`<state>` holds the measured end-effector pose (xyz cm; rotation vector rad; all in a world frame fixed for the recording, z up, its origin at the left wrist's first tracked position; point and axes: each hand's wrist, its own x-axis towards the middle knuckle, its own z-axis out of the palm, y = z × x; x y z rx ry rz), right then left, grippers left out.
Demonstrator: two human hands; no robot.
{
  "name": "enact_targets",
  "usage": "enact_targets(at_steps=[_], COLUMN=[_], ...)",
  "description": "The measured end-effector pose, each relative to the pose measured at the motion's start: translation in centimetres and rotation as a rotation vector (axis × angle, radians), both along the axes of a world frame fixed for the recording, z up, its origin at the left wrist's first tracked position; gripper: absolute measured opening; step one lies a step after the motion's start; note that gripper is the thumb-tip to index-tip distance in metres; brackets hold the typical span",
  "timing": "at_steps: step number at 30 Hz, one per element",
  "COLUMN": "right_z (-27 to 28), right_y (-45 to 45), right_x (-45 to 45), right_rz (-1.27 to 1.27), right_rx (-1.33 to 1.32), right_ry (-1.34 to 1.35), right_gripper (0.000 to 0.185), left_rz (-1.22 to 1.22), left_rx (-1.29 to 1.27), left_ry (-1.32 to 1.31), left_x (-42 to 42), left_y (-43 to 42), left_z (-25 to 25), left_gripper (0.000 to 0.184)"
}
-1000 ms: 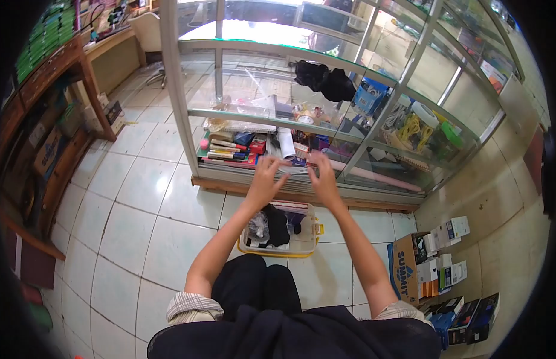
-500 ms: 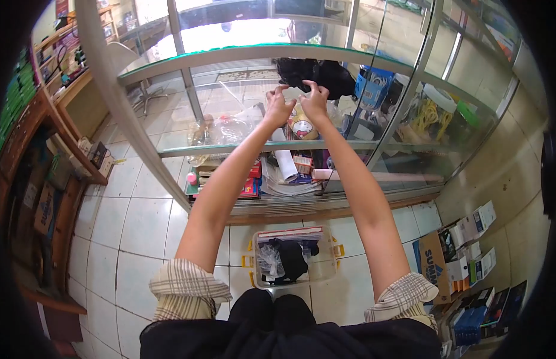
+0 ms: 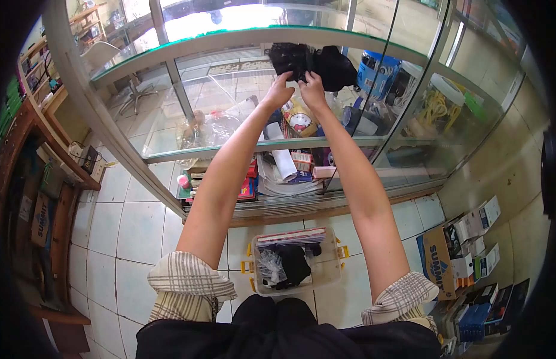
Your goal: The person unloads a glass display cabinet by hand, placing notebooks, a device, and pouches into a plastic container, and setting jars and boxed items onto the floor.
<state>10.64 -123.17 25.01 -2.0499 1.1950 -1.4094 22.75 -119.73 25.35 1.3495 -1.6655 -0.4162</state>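
Observation:
A black bundle point(image 3: 330, 67), partly in shiny plastic, lies on the upper shelf of the glass display case point(image 3: 200, 150). My left hand point(image 3: 280, 91) pinches the bundle's lower left edge. Close beside it, my right hand point(image 3: 312, 90) has its fingers closed on the same edge. Below my hands, a yellow item with a white cat face point(image 3: 300, 121) sits among clutter. On the floor in front of my knees is a clear plastic box point(image 3: 326, 272) with yellow clips, holding black cloth point(image 3: 295, 265), a clear plastic bag and flat papers.
A blue container point(image 3: 376, 75) and coiled yellow cables point(image 3: 436, 113) are at the case's right. Open cardboard boxes point(image 3: 436, 260) stand on the floor at right. A wooden cabinet point(image 3: 57, 134) is at left. Metal frames and glass edges surround my arms.
Both hands have risen from the lower shelf to the black bundle and closed on its edge. The view has shifted closer to the case, and the bundle's left part is slightly lifted.

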Motion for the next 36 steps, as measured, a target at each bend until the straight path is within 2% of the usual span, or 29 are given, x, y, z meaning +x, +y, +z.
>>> enact_targets(at_steps=[2, 3, 5, 6, 7, 9, 10, 11, 13, 14, 15, 17, 18, 20, 22, 23, 24, 25, 27, 28, 31, 32, 35, 36], right_z=[0.1, 0.2, 0.4, 0.9, 0.6, 0.2, 0.4, 0.3, 0.0, 0.2, 0.0, -0.2, 0.3, 0.9, 1.6, 1.7, 1.8, 1.6, 1.6, 1.4, 0.9, 0.9, 1.8, 1.4], right_y=[1.2, 2.3, 4.6, 6.7, 7.8, 9.8, 11.3, 12.6, 13.9, 14.2, 13.8, 12.5, 12.1, 11.0, 9.7, 9.2, 9.0, 8.1, 6.8, 6.9, 7.3, 8.0, 10.4, 10.8], right_x=[-0.3, -0.4, -0.6, -0.9, -1.1, -1.4, -1.9, -2.2, -2.8, -3.1, -3.0, -2.5, -2.2, -1.5, -0.9, -0.7, -0.3, -0.1, 0.2, 0.2, 0.1, 0.0, -1.0, -1.2], right_rz=[0.006, 0.008, 0.105, 0.104, 0.107, 0.122, 0.161, 0.163, 0.133, 0.156, 0.157, 0.041, 0.039, -0.149, -0.135, -0.117, -0.106, -0.109, -0.055, -0.003, 0.076, 0.06, 0.053, 0.055], right_rx=[-0.009, -0.009, 0.07, 0.037, 0.036, -0.004, 0.027, 0.03, -0.058, 0.014, 0.011, 0.039, 0.033, -0.082, -0.094, -0.104, -0.077, -0.08, -0.033, -0.03, -0.054, -0.05, 0.06, 0.02], right_ry=[-0.03, -0.034, -0.201, -0.21, -0.21, -0.275, -0.335, -0.333, -0.332, -0.354, -0.351, -0.384, -0.383, -0.33, -0.3, -0.272, -0.304, -0.3, -0.219, -0.318, -0.411, -0.44, -0.434, -0.452], right_gripper=[0.044, 0.044, 0.041, 0.037, 0.037, 0.033, 0.03, 0.03, 0.026, 0.027, 0.027, 0.046, 0.046, 0.072, 0.077, 0.083, 0.079, 0.079, 0.075, 0.067, 0.063, 0.056, 0.053, 0.051], left_rz=[-0.013, -0.011, 0.024, 0.042, 0.044, 0.432, 0.482, 0.485, 0.502, 0.479, 0.478, 0.429, 0.35, 0.33, 0.313, 0.205, 0.096, 0.093, -0.005, -0.011, -0.045, 0.074, 0.194, 0.281], left_rx=[-0.037, -0.037, 0.032, -0.004, -0.007, 0.038, 0.034, 0.037, 0.039, 0.047, 0.045, 0.011, 0.008, -0.069, -0.14, -0.122, -0.106, -0.108, 0.072, 0.08, 0.11, 0.043, 0.092, 0.109], left_ry=[0.251, 0.247, 0.625, 0.657, 0.657, 0.616, 0.568, 0.57, 0.483, 0.465, 0.468, 0.441, 0.456, 0.468, 0.481, 0.574, 0.666, 0.671, 0.668, 0.666, 0.664, 0.648, 0.614, 0.551], left_x=[-0.8, -1.4, -2.4, -2.1, -2.2, -2.6, -2.5, -2.3, -1.6, -1.3, -1.1, -0.9, -0.5, -0.4, -0.3, -0.3, -0.3, -0.2, -0.1, -0.2, -0.2, -0.7, -2.1, -3.2], left_y=[0.8, 1.7, 3.6, 3.3, 4.2, 5.9, 6.7, 7.4, 7.9, 8.1, 8.1, 8.0, 7.6, 6.1, 4.9, 4.4, 4.1, 3.9, 3.7, 3.6, 2.3, 1.0, 4.0, 6.4], left_z=[0.0, 0.3, 1.2, 0.7, 1.1, 1.9, 2.0, 2.1, 2.1, 2.1, 2.1, 2.2, 2.0, 1.7, 1.4, 1.1, 1.1, 1.1, 1.1, 1.0, -0.4, -1.4, 0.0, 1.2], left_gripper=[0.051, 0.051, 0.045, 0.048, 0.048, 0.057, 0.069, 0.069, 0.086, 0.095, 0.095, 0.099, 0.097, 0.091, 0.086, 0.082, 0.079, 0.079, 0.071, 0.071, 0.064, 0.057, 0.053, 0.055])
